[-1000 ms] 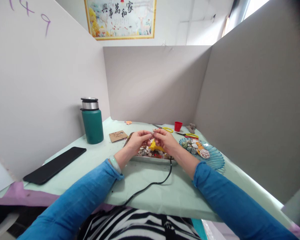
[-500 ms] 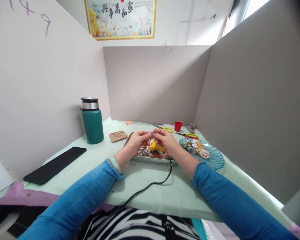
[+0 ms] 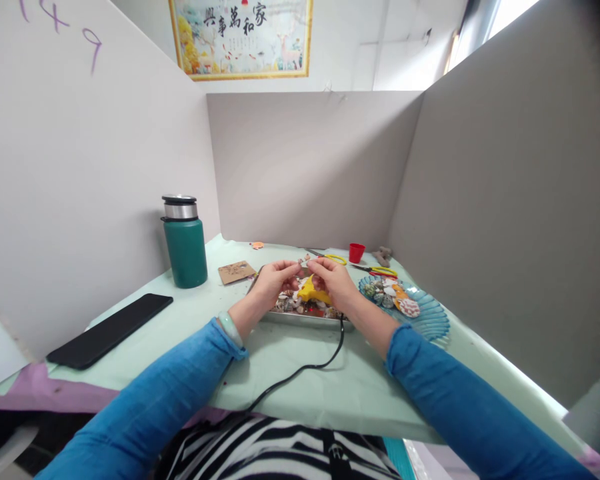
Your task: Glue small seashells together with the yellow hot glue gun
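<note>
Viewed from my head camera, I held tiny pinkish-brown pieces point(image 3: 304, 259) at my fingertips over a metal tray point(image 3: 300, 320). My left hand point(image 3: 274, 283) and right hand point(image 3: 333, 283) were each closed to a thumb-and-finger pinch, tips just apart, the pieces gripped between them; whether they were one item or several, I could not tell. The raised, narrow grip probably suited something so small, and the tray lay right below, perhaps to catch anything dropped. A blue dish point(image 3: 433, 317) sat just beyond my right wrist, seemingly for easy reach, while a green bottle point(image 3: 186, 253) stood well apart on the left.

The dish was ribbed, glossy and shell-shaped, bearing rounded, mottled shells point(image 3: 409, 307). Rough, jumbled bits point(image 3: 286, 303) and a smooth yellow object point(image 3: 310, 292) filled the shallow, hard-rimmed tray. A pliant black cord point(image 3: 325, 365) curved across the softly creased, pale green cloth point(image 3: 280, 397).
</note>
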Demonstrator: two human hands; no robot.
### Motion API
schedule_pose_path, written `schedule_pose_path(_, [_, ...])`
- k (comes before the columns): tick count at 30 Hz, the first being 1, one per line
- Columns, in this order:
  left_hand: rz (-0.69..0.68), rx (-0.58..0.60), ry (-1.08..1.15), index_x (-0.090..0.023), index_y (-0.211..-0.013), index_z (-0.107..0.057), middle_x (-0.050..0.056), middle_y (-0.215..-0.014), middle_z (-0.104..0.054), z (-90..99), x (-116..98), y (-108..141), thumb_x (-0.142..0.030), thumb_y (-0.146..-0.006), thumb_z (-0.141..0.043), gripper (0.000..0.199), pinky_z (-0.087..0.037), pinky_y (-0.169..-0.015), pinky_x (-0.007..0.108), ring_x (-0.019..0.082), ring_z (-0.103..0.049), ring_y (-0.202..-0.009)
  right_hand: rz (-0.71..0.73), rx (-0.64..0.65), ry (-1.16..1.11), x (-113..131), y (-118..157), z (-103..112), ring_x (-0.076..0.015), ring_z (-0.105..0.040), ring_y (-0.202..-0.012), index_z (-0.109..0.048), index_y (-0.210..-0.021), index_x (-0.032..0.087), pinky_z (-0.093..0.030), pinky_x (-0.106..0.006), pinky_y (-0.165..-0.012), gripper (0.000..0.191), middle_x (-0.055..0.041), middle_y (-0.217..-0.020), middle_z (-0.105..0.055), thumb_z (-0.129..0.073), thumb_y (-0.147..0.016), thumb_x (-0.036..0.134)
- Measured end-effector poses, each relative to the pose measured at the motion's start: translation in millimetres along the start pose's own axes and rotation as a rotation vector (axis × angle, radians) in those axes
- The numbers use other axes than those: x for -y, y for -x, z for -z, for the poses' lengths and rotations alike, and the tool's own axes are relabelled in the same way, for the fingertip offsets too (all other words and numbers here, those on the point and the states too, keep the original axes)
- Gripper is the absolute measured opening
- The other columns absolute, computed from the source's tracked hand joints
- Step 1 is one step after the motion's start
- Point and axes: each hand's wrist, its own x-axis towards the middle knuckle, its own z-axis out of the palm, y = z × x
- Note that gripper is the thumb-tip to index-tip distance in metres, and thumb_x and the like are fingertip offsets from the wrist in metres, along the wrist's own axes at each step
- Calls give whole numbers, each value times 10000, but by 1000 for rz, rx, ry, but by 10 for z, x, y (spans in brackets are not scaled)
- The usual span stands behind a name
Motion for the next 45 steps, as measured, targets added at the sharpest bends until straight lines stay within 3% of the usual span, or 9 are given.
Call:
schedule_pose_path(6, [8, -10, -19, -106, -808, -627, 37, -769, -622, -8, -3, -3, -356, -660, -747, 314, -472, -531, 235, 66, -532, -504, 45, -100, 33, -12, -23, 13, -69, -414, -444, -568, -699, 196, -281, -233, -417, 313, 33, -624, -546, -696, -668, 480])
schedule_pose_path(36, [24, -59, 7, -101, -825, -629, 54, -778, -637, -1, 6, -11, -366, -669, -745, 329, -464, -514, 241, 67, -529, -486, 61, -65, 117, 1, 1, 6, -93, -397, -432, -569, -723, 215, -262, -231, -425, 238, 55, -478, -473, -681, -680, 420])
schedule_pose_path(45, [29, -81, 81, -115, -841, -617, 42, -767, -644, 2, -9, -9, -301, -654, -762, 301, -478, -517, 249, 78, -551, -482, 57, -42, 93, 19, 10, -8, -84, -391, -421, -563, -730, 212, -262, -231, -424, 277, 62, -475, -467, -708, -648, 434])
